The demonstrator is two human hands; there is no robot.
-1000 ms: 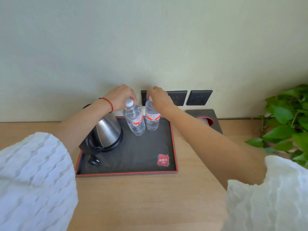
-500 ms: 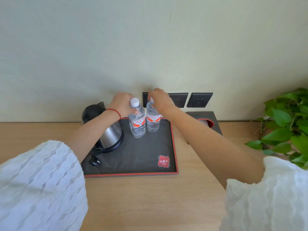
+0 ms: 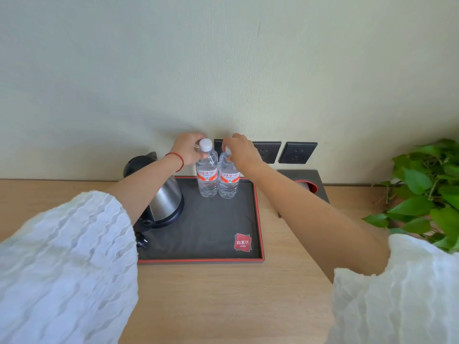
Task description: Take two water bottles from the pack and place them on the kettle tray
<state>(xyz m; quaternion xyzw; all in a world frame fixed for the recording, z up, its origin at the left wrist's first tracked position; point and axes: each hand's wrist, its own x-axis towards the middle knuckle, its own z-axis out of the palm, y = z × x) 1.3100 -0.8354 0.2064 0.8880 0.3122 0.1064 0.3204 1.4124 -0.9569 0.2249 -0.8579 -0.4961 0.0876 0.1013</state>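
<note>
Two clear water bottles with red-and-white labels stand upright side by side at the back of the dark kettle tray (image 3: 211, 234), which has a red rim. My left hand (image 3: 187, 151) grips the neck of the left bottle (image 3: 207, 178), whose white cap shows. My right hand (image 3: 239, 150) is closed over the top of the right bottle (image 3: 229, 181) and hides its cap. The bottles touch each other. The pack is not in view.
A steel kettle (image 3: 164, 197) on a black base stands on the tray's left side, partly behind my left forearm, with its plug (image 3: 142, 242) lying in front. Wall sockets (image 3: 296, 152) sit behind. A dark holder (image 3: 306, 184) and a green plant (image 3: 427, 192) are to the right.
The left bottle went from tilted to upright and closed up against the right bottle. Both hands stayed on the bottle tops.
</note>
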